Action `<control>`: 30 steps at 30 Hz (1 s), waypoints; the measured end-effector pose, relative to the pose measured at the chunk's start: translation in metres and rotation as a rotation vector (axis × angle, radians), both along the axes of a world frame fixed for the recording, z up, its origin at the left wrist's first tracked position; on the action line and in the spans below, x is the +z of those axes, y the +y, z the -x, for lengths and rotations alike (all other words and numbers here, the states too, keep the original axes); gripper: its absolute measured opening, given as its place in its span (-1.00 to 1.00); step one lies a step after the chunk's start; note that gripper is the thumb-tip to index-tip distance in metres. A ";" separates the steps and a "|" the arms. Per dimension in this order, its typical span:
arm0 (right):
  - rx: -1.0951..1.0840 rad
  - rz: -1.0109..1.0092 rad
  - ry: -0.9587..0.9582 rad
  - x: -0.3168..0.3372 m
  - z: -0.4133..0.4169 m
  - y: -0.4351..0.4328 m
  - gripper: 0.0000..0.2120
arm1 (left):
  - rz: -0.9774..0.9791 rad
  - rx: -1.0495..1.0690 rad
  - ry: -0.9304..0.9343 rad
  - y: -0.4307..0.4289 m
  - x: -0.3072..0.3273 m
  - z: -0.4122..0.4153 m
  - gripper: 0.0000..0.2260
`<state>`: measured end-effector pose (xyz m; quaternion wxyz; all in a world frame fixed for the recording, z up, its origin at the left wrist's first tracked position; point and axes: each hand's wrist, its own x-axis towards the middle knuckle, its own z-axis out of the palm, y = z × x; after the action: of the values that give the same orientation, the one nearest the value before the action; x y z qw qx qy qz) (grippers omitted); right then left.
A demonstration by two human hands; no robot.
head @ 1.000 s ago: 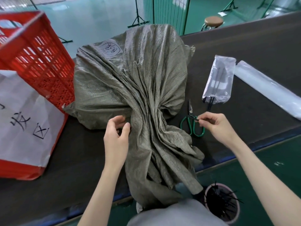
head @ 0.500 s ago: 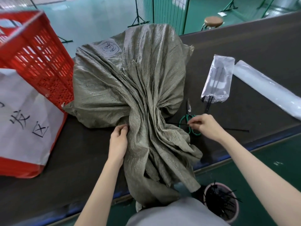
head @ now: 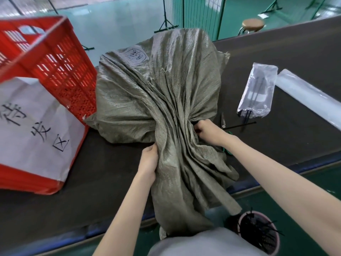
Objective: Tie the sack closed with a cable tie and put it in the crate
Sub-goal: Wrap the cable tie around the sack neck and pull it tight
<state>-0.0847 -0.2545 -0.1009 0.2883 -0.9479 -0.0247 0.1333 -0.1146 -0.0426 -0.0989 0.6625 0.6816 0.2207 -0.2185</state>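
A grey-green woven sack (head: pixel 156 93) lies on the dark table, its gathered neck trailing over the front edge toward me. My left hand (head: pixel 149 160) grips the left side of the neck. My right hand (head: pixel 207 129) presses against the right side of the neck, holding a black cable tie (head: pixel 241 125) whose free end sticks out to the right over the table. The red plastic crate (head: pixel 55 71) stands at the left, with a white paper sign on its front.
Green-handled scissors (head: pixel 223 121) lie partly hidden behind my right wrist. A clear bag of cable ties (head: pixel 257 91) and a white plastic roll (head: pixel 310 95) lie at the right. A pink bucket of cut ties (head: pixel 258 235) stands on the floor below the table edge.
My right hand carried the cable tie from beside the scissors leftward to the sack's neck. My left hand shifted from pinching the fabric to gripping the neck's left side.
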 end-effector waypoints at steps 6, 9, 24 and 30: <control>-0.033 0.078 0.137 -0.013 -0.006 0.006 -0.71 | 0.118 0.133 0.157 -0.018 -0.003 0.012 -0.65; -0.024 0.078 0.167 -0.015 -0.005 0.006 -0.64 | 0.132 0.161 0.175 -0.021 -0.007 0.015 -0.62; -0.079 0.149 0.225 -0.008 0.006 0.011 -0.62 | 0.272 0.098 0.031 -0.010 -0.002 0.025 -0.87; -0.112 0.074 0.154 -0.012 0.008 0.001 -0.71 | 0.147 0.179 0.004 0.003 -0.017 0.018 -0.76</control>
<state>-0.0931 -0.2532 -0.1129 0.2614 -0.9447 0.0552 0.1901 -0.1324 -0.0398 -0.1160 0.7273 0.6082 0.2651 -0.1755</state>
